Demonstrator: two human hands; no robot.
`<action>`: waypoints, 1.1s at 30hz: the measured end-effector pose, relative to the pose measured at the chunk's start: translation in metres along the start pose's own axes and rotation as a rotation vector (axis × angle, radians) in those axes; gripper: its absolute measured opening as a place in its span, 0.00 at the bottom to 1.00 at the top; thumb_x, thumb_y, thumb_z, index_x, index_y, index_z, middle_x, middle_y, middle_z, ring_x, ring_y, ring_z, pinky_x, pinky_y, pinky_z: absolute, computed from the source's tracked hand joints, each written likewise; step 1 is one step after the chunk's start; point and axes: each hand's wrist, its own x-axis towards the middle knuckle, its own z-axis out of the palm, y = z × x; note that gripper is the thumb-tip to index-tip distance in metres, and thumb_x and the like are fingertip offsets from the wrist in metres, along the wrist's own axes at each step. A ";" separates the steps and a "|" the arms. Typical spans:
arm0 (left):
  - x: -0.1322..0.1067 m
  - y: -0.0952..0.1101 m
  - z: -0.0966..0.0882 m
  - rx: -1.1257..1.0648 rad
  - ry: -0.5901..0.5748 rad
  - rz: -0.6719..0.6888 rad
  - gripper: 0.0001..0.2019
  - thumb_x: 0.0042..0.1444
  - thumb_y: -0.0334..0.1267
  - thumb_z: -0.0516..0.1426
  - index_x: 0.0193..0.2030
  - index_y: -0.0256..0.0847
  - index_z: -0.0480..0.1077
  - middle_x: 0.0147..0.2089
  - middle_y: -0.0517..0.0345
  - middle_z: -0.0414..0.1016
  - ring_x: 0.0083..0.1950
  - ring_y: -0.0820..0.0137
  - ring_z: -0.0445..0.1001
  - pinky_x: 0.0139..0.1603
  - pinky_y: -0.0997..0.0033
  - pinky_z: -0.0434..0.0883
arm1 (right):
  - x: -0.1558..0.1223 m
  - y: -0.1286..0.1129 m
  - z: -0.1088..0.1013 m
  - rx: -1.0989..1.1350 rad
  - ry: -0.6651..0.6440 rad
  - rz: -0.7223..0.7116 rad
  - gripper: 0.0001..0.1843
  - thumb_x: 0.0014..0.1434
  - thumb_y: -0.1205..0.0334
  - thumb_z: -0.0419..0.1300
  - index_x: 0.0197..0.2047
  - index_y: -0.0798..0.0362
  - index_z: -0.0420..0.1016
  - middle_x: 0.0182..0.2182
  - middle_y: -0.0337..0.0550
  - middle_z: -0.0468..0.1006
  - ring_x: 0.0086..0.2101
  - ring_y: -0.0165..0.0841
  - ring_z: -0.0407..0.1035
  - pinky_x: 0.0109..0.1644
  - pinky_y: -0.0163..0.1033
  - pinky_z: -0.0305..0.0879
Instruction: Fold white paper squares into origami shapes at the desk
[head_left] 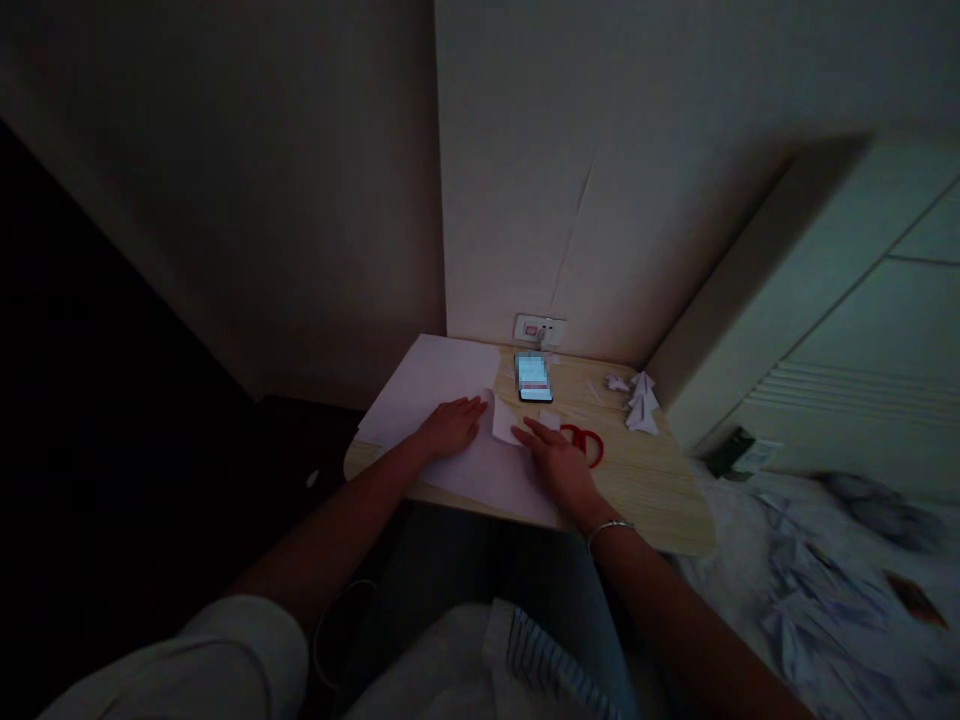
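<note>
A white sheet of paper [487, 476] lies near the front edge of the small wooden table, one part of it curled over into a raised flap [505, 421]. My left hand [453, 427] rests palm down on the sheet, its fingers stretched out to the left side of the curl. At the flap's right edge, my right hand [556, 458] grips the paper with its fingertips; its thumb is hidden. Red-handled scissors [591, 446] lie just right of that hand, their blades out of sight. A small white paper piece [550, 419] sits beside the fingers.
More white paper [442, 372] covers the table's left back. A lit phone [533, 377] lies below a wall socket [540, 329]. Folded paper shapes [643, 403] stand at the back right of the wooden table [660, 500]. Beyond it is a cluttered patterned bed [750, 545].
</note>
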 end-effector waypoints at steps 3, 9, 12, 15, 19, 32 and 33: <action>0.005 0.000 0.001 0.101 0.019 -0.013 0.24 0.56 0.35 0.47 0.60 0.41 0.59 0.66 0.48 0.56 0.63 0.55 0.56 0.61 0.53 0.50 | -0.002 0.006 0.011 -0.115 -0.047 -0.157 0.25 0.57 0.74 0.50 0.58 0.51 0.66 0.60 0.49 0.62 0.56 0.41 0.61 0.56 0.48 0.60; 0.022 0.001 0.002 0.201 0.097 -0.086 0.22 0.56 0.34 0.47 0.59 0.37 0.60 0.58 0.44 0.65 0.56 0.55 0.62 0.55 0.53 0.58 | 0.001 0.011 0.023 -0.148 -0.071 -0.239 0.27 0.59 0.74 0.49 0.61 0.50 0.61 0.62 0.47 0.60 0.59 0.42 0.56 0.59 0.50 0.58; 0.033 -0.001 -0.001 0.200 0.131 -0.113 0.23 0.57 0.34 0.47 0.61 0.39 0.57 0.55 0.47 0.68 0.53 0.57 0.65 0.52 0.57 0.61 | 0.005 0.007 0.022 -0.133 -0.079 -0.245 0.26 0.59 0.74 0.50 0.60 0.48 0.62 0.63 0.49 0.58 0.60 0.42 0.54 0.59 0.50 0.58; 0.045 -0.004 -0.004 0.171 0.142 -0.114 0.22 0.59 0.35 0.45 0.61 0.43 0.58 0.51 0.50 0.71 0.50 0.61 0.68 0.49 0.62 0.64 | 0.008 0.002 0.021 -0.122 -0.089 -0.228 0.25 0.60 0.72 0.51 0.59 0.46 0.63 0.63 0.51 0.56 0.60 0.43 0.53 0.58 0.50 0.57; 0.061 -0.013 -0.006 0.101 0.138 -0.103 0.18 0.59 0.35 0.45 0.54 0.46 0.68 0.48 0.53 0.73 0.49 0.64 0.69 0.49 0.65 0.65 | 0.013 -0.002 0.021 -0.118 -0.108 -0.211 0.24 0.60 0.69 0.52 0.59 0.44 0.64 0.63 0.50 0.56 0.60 0.45 0.53 0.57 0.52 0.58; 0.071 -0.049 -0.005 -0.287 0.157 -0.125 0.18 0.58 0.32 0.47 0.50 0.36 0.71 0.49 0.51 0.75 0.48 0.69 0.72 0.51 0.68 0.67 | 0.023 -0.033 0.016 -0.061 -0.176 -0.244 0.21 0.62 0.66 0.49 0.58 0.47 0.65 0.62 0.53 0.58 0.62 0.47 0.50 0.60 0.51 0.52; 0.070 -0.052 -0.005 -0.316 0.154 -0.134 0.17 0.57 0.32 0.47 0.50 0.35 0.71 0.48 0.50 0.75 0.46 0.69 0.73 0.49 0.69 0.69 | 0.023 -0.038 0.017 -0.063 -0.187 -0.238 0.21 0.62 0.66 0.49 0.58 0.47 0.65 0.62 0.53 0.58 0.61 0.47 0.50 0.60 0.52 0.52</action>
